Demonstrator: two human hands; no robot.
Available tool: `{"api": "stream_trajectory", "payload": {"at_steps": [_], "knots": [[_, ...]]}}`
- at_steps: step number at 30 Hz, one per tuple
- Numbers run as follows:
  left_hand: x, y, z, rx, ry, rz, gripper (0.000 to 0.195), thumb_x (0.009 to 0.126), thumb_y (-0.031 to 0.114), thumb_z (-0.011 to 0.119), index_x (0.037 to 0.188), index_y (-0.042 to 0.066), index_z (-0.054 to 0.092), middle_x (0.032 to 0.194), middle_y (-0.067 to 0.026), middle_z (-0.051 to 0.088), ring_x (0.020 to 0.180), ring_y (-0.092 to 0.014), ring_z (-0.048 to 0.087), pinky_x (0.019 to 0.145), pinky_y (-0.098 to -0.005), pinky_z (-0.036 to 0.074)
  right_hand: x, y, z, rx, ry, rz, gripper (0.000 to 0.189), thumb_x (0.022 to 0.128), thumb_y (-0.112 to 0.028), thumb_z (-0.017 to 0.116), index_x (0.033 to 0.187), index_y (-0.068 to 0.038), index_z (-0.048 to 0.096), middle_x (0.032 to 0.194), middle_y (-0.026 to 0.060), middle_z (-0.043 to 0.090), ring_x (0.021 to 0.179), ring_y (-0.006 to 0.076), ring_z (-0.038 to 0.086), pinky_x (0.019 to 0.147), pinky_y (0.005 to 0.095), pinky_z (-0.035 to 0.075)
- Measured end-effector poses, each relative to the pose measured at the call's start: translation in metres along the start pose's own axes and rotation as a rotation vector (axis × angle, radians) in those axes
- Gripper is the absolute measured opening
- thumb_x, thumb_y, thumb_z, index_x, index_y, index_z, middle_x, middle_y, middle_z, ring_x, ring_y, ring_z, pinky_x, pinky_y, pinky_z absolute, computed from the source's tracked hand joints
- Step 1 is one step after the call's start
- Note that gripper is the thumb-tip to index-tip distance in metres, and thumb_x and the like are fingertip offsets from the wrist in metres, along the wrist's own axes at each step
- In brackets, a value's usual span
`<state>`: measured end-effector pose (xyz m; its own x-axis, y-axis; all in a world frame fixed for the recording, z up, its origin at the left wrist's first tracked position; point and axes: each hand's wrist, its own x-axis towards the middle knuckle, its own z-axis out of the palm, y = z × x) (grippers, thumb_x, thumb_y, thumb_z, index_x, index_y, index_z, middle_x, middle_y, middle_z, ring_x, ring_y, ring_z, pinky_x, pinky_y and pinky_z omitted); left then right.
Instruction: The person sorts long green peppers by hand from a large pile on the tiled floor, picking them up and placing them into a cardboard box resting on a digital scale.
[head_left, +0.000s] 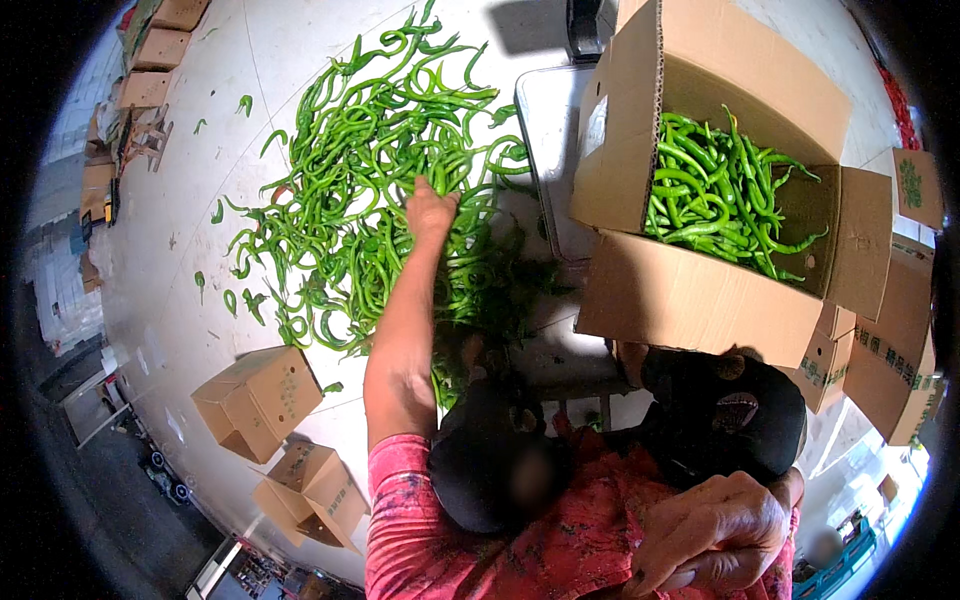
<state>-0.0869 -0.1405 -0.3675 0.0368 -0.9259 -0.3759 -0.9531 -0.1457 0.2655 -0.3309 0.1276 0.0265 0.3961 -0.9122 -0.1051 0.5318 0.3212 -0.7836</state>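
Note:
A wide heap of long green chili peppers (360, 142) lies spread on the pale floor. My left hand (433, 214) reaches into the middle of it, touching peppers; the fingertips are partly hidden, so a grip cannot be made out. Close to my chest, over the red shirt, my right hand (709, 532) is curled with its fingers folded in, and nothing shows in it. At the upper right, an open cardboard box (705, 307) with its flaps spread holds many green peppers (712, 187), some sticking up above the rest. The box stands beside a metal tray or platform (540, 112) at the heap's right.
Two cardboard boxes (259, 401) (315, 491) lie at the lower left. More printed boxes (889, 337) stand at the right, and others (150, 86) line the upper left. Loose peppers (230, 301) are scattered left of the heap. A dark object (589, 30) stands behind the tray.

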Motion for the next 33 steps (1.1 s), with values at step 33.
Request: {"api": "stream_trajectory", "payload": {"at_steps": [33], "knots": [[0.003, 0.0, 0.031, 0.149, 0.132, 0.07, 0.025, 0.075, 0.016, 0.073, 0.097, 0.005, 0.066, 0.099, -0.0183, 0.064, 0.085, -0.04, 0.068, 0.076, -0.0514, 0.054, 0.01, 0.003, -0.009, -0.043, 0.041, 0.097, 0.008, 0.093, -0.001, 0.061, 0.098, 0.003, 0.065, 0.089, 0.0153, 0.068, 0.077, 0.0276, 0.065, 0.067, 0.037, 0.052]]}}
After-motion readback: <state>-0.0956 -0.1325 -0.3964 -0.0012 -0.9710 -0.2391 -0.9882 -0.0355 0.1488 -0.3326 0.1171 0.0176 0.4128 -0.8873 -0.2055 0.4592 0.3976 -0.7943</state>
